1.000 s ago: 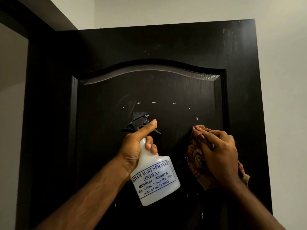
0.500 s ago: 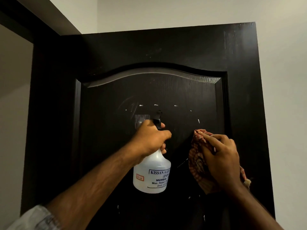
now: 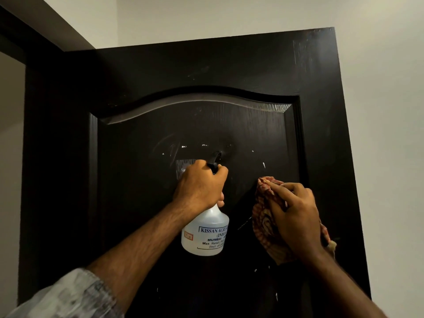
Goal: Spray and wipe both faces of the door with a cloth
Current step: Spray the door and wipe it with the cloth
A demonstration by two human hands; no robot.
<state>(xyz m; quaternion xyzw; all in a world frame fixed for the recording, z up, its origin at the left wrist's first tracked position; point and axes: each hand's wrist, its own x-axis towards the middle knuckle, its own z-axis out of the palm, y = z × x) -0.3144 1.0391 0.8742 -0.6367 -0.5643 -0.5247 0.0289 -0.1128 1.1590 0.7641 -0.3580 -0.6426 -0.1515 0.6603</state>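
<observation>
The left hand now has the translucent white plastic spray bottle with the black trigger head turned square to the tall dark-brown wooden door with an arched raised panel. A second ago the bottle hung tilted with its printed label facing the camera and the index finger lying straight along the black head; now the bottle stands upright, the nozzle points away at the panel, and the fingers are curled tightly round the neck and trigger. That reads as a squeeze under way or about to come, aimed at the middle of the panel just above the hand.

The right hand has hardly shifted: it presses the crumpled red-and-cream checked cloth against the right part of the panel, fingers bent over the bunched fabric and gripping it, just right of the bottle.

Bright droplets and faint streaks dot the panel around both hands, so this near face is already wet in places. Judging from that, spraying of this face is partway along and the wiping should follow; the far face is out of sight, so its state cannot be told.
</observation>
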